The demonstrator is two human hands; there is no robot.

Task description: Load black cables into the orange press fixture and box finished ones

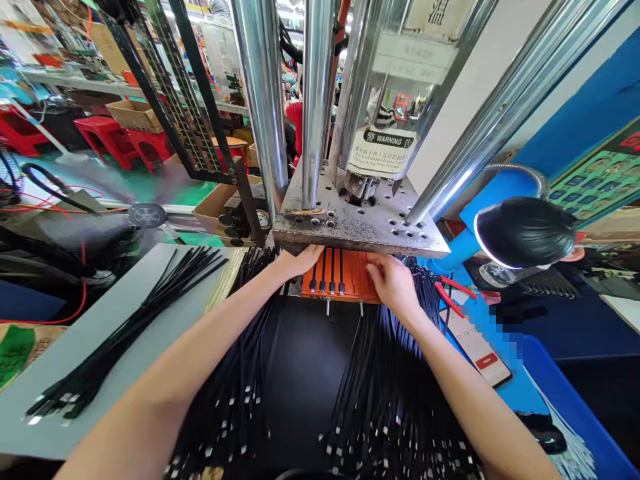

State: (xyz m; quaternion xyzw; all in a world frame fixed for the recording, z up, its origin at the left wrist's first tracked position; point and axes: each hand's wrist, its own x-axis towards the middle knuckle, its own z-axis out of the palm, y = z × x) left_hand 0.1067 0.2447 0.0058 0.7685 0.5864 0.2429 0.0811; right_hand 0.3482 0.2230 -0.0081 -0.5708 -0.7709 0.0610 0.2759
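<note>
An orange mould block point(356, 280) sits under the thick metal plate point(360, 223) of an upright press. Several black cables with small plugs point(327, 287) lie side by side in slots on its left half. My left hand point(301, 261) reaches to the block's back left corner, its fingertips hidden below the plate. At the right end of the block, my right hand point(395, 283) has bent fingers drawn together against its top; whatever is between them is too small to make out. Two metal pins point(328, 307) stick out of the block's front.
Black cable bundles hang left point(245, 373) and right point(385, 373) of the block. Another bundle point(125, 333) lies on the grey table point(100, 373). Rightward are a lamp point(525, 230), red-handled pliers point(450, 300), a phone point(475, 347) and a blue tray point(565, 400). A fan point(147, 215) spins at left.
</note>
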